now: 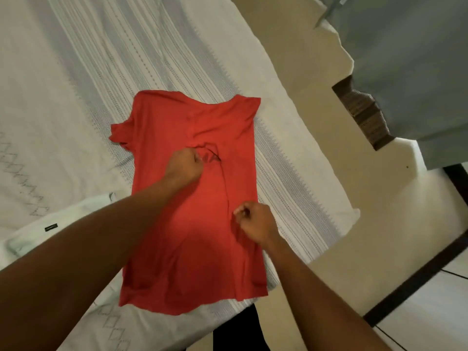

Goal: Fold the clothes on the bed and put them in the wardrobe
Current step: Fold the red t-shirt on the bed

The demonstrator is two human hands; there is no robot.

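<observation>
A red T-shirt (177, 239) lies flat on the bed's white patterned cover (88, 72), its right side folded in over the body along a lengthwise crease. My left hand (183, 165) pinches the folded fabric near the shirt's upper middle. My right hand (255, 222) is closed on the same folded edge lower down, near the shirt's right side. One short sleeve sticks out at the left.
A white garment (53, 231) with a small black label lies on the bed left of my left arm. The bed's right edge runs diagonally, with beige floor beyond. A grey cloth (405, 59) hangs at the upper right. A dark frame edge crosses the lower right.
</observation>
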